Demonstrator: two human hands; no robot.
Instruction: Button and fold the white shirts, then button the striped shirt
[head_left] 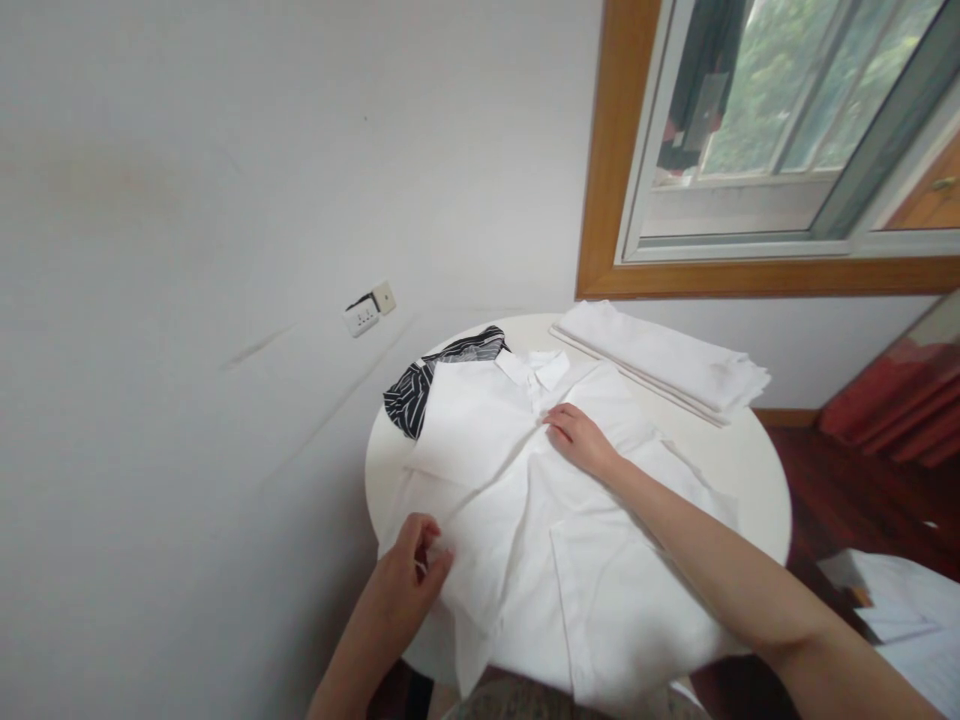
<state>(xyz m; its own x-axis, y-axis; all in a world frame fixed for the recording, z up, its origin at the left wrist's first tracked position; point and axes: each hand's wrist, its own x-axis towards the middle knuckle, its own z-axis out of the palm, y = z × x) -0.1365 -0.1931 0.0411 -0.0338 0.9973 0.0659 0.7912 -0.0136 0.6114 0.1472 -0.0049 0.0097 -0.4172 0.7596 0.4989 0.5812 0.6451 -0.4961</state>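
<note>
A white collared shirt lies spread over a round white table, collar toward the wall. My left hand pinches the shirt's left edge near the table's near-left rim, fingers closed on the fabric. My right hand lies flat on the shirt just below the collar, fingers stretched out and pressing the cloth down. One sleeve is folded in across the shirt's left side.
A black-and-white striped garment lies under the shirt at the table's far left. A stack of folded white cloth sits at the far right, below a wood-framed window. A wall socket is on the white wall. White fabric lies on the floor at right.
</note>
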